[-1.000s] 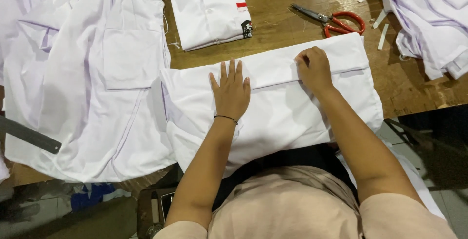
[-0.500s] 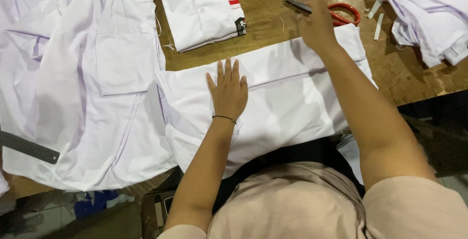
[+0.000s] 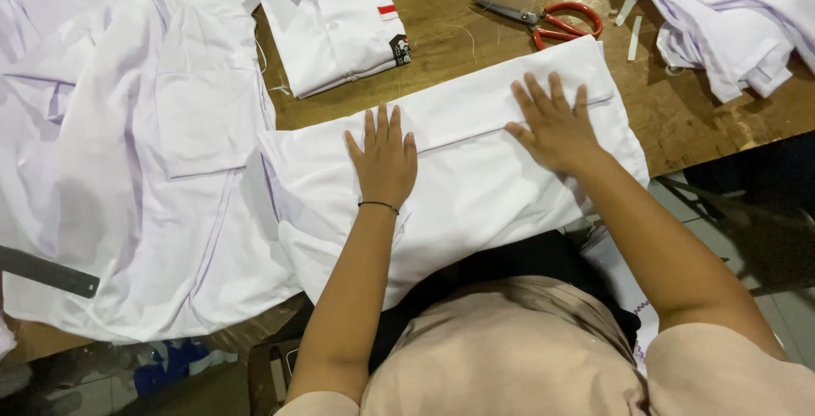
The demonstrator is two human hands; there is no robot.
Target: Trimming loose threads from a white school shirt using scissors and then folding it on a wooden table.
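On the wooden table (image 3: pixel 441 8), the left hand (image 3: pixel 384 160) and right hand (image 3: pixel 553 123) press flat, fingers spread, on a half-folded white shirt (image 3: pixel 475 178).

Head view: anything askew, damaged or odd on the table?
Nothing damaged. Both hands, left hand and right hand, lie flat on the part-folded white shirt, whose near edge hangs off the wooden table. Loose threads and paper strips lie near the orange-handled scissors.
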